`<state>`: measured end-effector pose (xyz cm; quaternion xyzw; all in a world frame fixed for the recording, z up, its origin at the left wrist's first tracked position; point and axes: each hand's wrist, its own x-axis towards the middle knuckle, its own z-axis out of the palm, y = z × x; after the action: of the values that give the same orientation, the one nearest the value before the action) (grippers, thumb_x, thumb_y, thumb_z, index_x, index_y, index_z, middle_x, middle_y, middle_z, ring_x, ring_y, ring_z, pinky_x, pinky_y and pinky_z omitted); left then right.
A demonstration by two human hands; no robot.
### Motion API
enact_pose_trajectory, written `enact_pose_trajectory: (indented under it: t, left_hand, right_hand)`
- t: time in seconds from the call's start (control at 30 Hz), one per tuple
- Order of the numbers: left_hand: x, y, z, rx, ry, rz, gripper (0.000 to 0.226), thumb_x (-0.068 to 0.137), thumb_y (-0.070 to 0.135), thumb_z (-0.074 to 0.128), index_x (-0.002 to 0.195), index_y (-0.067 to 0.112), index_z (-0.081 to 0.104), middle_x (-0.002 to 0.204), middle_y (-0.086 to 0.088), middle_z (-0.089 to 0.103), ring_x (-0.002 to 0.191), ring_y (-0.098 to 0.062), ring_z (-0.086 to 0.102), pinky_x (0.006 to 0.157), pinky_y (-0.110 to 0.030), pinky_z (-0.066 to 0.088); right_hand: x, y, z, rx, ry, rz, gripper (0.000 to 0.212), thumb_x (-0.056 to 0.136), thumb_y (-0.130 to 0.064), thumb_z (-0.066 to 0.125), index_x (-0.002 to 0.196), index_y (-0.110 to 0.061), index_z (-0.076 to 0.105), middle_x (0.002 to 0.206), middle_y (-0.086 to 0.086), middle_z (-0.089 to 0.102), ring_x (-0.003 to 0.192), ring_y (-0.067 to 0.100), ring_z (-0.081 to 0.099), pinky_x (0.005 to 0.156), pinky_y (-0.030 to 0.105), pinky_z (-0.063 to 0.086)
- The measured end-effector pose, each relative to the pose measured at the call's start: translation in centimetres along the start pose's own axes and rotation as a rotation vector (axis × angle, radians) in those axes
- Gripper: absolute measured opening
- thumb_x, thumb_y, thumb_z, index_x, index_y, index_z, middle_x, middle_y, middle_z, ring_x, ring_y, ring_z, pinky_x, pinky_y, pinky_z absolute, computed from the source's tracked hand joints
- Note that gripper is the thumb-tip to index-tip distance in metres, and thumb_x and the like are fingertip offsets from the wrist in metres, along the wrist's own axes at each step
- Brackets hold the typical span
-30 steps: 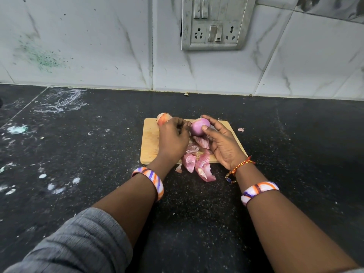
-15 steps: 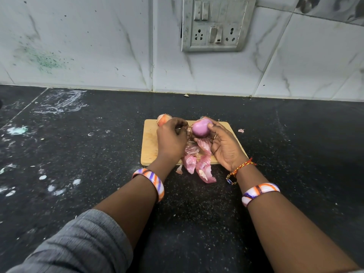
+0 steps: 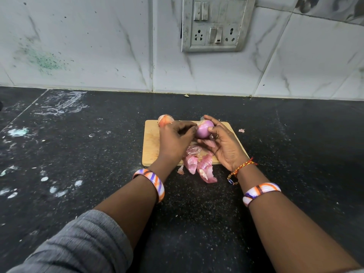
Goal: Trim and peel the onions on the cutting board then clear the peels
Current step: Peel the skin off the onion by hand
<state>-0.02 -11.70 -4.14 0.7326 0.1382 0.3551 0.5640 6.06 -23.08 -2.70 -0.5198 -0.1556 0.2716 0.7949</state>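
A small wooden cutting board (image 3: 152,142) lies on the black counter. Above its far middle my right hand (image 3: 224,146) grips a peeled purple onion (image 3: 203,130), thumb and fingers curled round it. My left hand (image 3: 175,140) has its fingertips at the onion's left side; whether they pinch skin is hidden. A second onion (image 3: 165,120), still in orange-pink skin, sits at the board's far left corner behind my left hand. Pink peels (image 3: 202,164) are heaped at the board's near edge and spill onto the counter.
The black counter (image 3: 78,154) carries white smears and specks on its left half. A small peel scrap (image 3: 241,130) lies right of the board. The tiled wall with a switch and socket plate (image 3: 216,24) rises behind.
The onion has been turned a little in my hands, showing more peeled purple surface. Both hands stay over the board in nearly the same place.
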Motion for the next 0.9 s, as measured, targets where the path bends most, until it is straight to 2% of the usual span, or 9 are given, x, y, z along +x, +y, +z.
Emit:
enact_pose_trajectory:
  t: [0.1, 0.2, 0.37, 0.5, 0.67, 0.77, 0.9]
  left_hand:
    - [-0.1, 0.1, 0.0, -0.042, -0.014, -0.002, 0.016, 0.080, 0.002, 0.067, 0.096, 0.000, 0.070, 0.083, 0.002, 0.065, 0.071, 0.005, 0.059, 0.066, -0.005, 0.048]
    - [0.0, -0.1, 0.0, -0.091, -0.038, -0.006, 0.014, 0.080, 0.002, 0.066, 0.094, 0.001, 0.070, 0.082, 0.001, 0.066, 0.065, 0.008, 0.061, 0.067, -0.010, 0.051]
    - [0.2, -0.3, -0.1, -0.136, -0.085, -0.009, 0.013, 0.081, 0.001, 0.065, 0.090, 0.009, 0.069, 0.078, 0.003, 0.066, 0.066, 0.006, 0.061, 0.071, -0.018, 0.053]
    - [0.4, -0.3, -0.3, -0.201, -0.099, -0.035, 0.015, 0.080, -0.005, 0.063, 0.085, 0.008, 0.068, 0.071, 0.005, 0.064, 0.060, 0.006, 0.059, 0.063, -0.011, 0.049]
    - [0.6, -0.6, -0.7, -0.329, -0.182, -0.135, 0.013, 0.077, -0.005, 0.066, 0.077, 0.008, 0.070, 0.066, 0.006, 0.068, 0.061, -0.002, 0.062, 0.062, -0.017, 0.052]
    - [0.6, -0.6, -0.9, -0.328, -0.210, -0.132, 0.014, 0.077, -0.004, 0.066, 0.075, 0.010, 0.070, 0.066, 0.005, 0.068, 0.060, -0.002, 0.063, 0.059, -0.015, 0.050]
    - [0.6, -0.7, -1.0, -0.287, -0.204, -0.136, 0.015, 0.079, -0.006, 0.063, 0.074, 0.007, 0.068, 0.071, -0.003, 0.066, 0.057, 0.001, 0.061, 0.057, -0.013, 0.049]
  right_hand:
    - [0.0, 0.1, 0.2, -0.015, 0.000, -0.029, 0.034, 0.093, -0.004, 0.041, 0.124, -0.011, 0.053, 0.100, 0.008, 0.061, 0.083, 0.021, 0.060, 0.065, 0.025, 0.056]
    - [0.1, 0.1, 0.5, -0.035, 0.010, -0.063, 0.031, 0.094, -0.007, 0.040, 0.122, -0.014, 0.055, 0.100, 0.003, 0.062, 0.087, 0.016, 0.061, 0.068, 0.024, 0.056]
    - [0.2, 0.1, 0.8, -0.057, 0.000, -0.076, 0.030, 0.096, -0.009, 0.039, 0.119, -0.018, 0.055, 0.104, -0.001, 0.061, 0.090, 0.010, 0.063, 0.076, 0.023, 0.056]
    - [0.3, 0.1, 0.6, -0.187, -0.017, -0.078, 0.032, 0.096, -0.010, 0.039, 0.122, -0.021, 0.054, 0.101, -0.008, 0.058, 0.090, 0.009, 0.061, 0.080, 0.024, 0.053]
    - [0.2, 0.1, 0.3, -0.218, -0.025, -0.081, 0.033, 0.096, -0.008, 0.037, 0.121, -0.020, 0.055, 0.101, -0.007, 0.058, 0.093, 0.011, 0.060, 0.081, 0.025, 0.052]
    - [0.3, 0.1, 0.3, -0.226, -0.031, -0.073, 0.034, 0.095, -0.007, 0.037, 0.121, -0.019, 0.055, 0.104, -0.005, 0.056, 0.096, 0.012, 0.057, 0.084, 0.027, 0.052]
    - [0.3, 0.1, 0.3, -0.201, -0.043, -0.061, 0.035, 0.094, -0.004, 0.036, 0.122, -0.014, 0.055, 0.105, -0.003, 0.055, 0.093, 0.013, 0.058, 0.078, 0.024, 0.054]
